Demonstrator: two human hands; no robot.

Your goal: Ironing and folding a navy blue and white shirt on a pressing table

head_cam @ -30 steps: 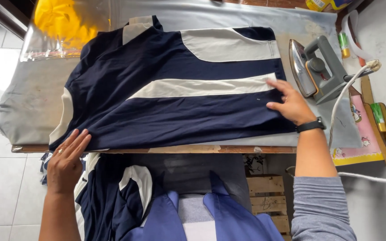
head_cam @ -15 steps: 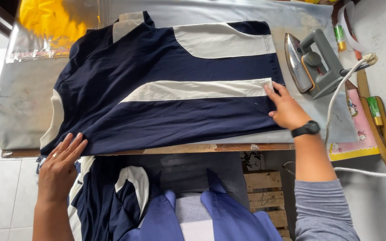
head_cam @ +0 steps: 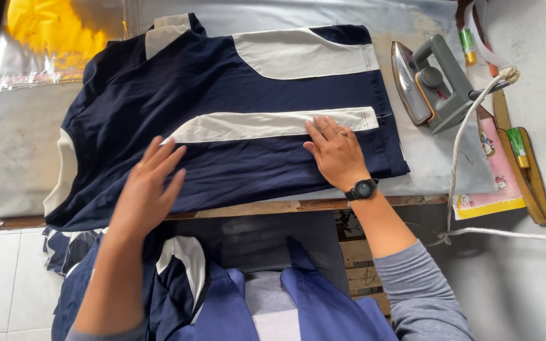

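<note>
A navy blue shirt with pale grey panels lies spread flat across a worktop covered in worn grey cloth, its lower part hanging over the near wooden edge toward the person. The right hand, open with fingers together and a ring on one finger, presses palm-down on the dark fabric just below the long pale stripe, fingertips touching the stripe's lower edge. A black wristwatch sits on that wrist above a grey sleeve. The left hand, also open with fingers spread, rests flat on the lower part of the shirt near the worktop's edge. To the right of the shirt, a grey electric iron with a metal soleplate stands tilted on its side, well apart from both hands, its white cord trailing down past a pink printed card. At the far left corner lies a yellow garment in clear plastic wrap.
</note>
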